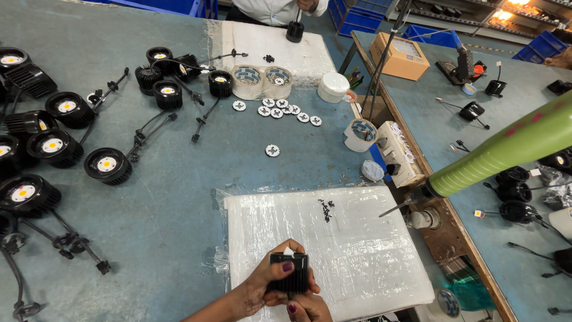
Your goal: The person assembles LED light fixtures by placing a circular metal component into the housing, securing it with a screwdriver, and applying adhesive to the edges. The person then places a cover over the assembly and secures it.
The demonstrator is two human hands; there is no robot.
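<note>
**Black finned lamp housing held in both hands over the wrapped pad**

Containers first. A cardboard box (404,56) sits at the far edge of the neighbouring table (429,113); its top is open, and a pale layer shows inside, too small to identify. Beside the seam between the two tables stands a small white tray (398,153) holding several small white parts. A round white tub (333,86) with its lid on stands near the rolls of tape (262,81); its contents are hidden. Blue crates (438,37) stand beyond the tables, contents not visible.

The black finned housing (290,272) lies at the near edge of the white plastic-wrapped pad (333,250), directly in front of you. Your left hand (262,289) curls around its left side, thumb across the front, fingers closed on it. Your right hand (307,307) comes up from below, and its thumb presses against the housing's lower edge. A small white piece sits on top of the housing, between your fingertips.

On your table (179,197), finished black lamps (107,165) with yellow centres and trailing leads lie well to the left. Small white discs (273,150) are scattered beyond the pad. A green-handled screwdriver (506,152) hangs at the right, tip pointing toward the pad. Another person's hand (307,5) holds a similar housing at the far end.
</note>
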